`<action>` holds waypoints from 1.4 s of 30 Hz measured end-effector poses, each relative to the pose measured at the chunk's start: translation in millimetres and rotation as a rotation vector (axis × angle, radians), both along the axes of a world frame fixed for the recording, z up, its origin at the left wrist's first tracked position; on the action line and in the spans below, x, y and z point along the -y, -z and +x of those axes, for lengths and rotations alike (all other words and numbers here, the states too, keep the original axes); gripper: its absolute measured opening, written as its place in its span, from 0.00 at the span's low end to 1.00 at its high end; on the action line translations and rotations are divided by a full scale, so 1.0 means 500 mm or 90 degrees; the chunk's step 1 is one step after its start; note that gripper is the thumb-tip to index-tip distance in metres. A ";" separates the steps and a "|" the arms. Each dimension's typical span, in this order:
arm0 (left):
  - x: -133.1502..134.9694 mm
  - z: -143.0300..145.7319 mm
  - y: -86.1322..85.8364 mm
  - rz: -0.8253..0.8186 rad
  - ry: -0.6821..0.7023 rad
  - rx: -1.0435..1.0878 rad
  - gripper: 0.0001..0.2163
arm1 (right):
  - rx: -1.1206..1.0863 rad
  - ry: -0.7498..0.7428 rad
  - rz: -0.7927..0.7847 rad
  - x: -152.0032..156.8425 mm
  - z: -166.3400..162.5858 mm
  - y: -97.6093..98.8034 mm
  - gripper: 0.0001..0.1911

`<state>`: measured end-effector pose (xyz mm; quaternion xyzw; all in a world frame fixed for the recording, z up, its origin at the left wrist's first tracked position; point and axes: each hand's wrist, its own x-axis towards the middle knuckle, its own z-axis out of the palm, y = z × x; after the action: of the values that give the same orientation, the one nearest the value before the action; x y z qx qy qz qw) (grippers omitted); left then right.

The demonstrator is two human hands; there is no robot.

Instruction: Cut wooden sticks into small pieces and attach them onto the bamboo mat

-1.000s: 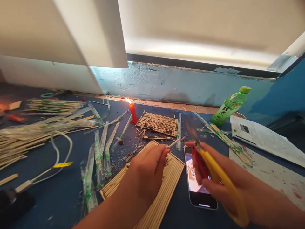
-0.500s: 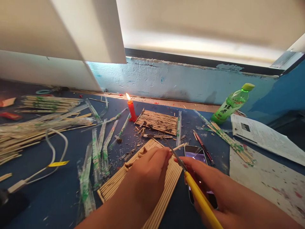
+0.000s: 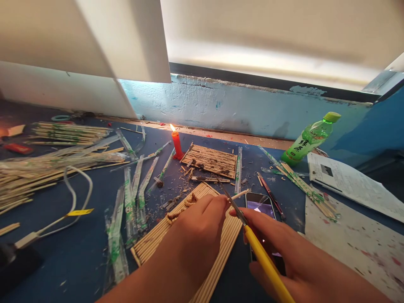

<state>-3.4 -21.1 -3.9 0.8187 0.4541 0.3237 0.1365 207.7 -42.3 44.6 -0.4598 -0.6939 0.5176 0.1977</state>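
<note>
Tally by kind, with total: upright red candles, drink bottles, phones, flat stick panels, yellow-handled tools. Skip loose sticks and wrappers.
Upright red candle: 1
Drink bottle: 1
Phone: 1
Flat stick panels: 2 (small panel, large panel)
Yellow-handled tool: 1
Total: 6

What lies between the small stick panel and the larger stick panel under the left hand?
In the head view, a box cutter and scraps lie between the small panel and the larger panel.

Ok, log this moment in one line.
left hand: gripping stick | right hand: holding scissors, blade by stick | candle: lit | phone: screen lit
</note>
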 end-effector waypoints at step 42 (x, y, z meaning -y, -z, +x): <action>-0.031 0.003 -0.047 -0.734 0.012 0.555 0.16 | 0.058 -0.034 0.077 -0.010 -0.013 0.010 0.15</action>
<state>-1.9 -5.8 19.6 0.4169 0.4500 0.3286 0.7182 201.2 -37.3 39.8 -0.4512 -0.7444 0.4583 0.1796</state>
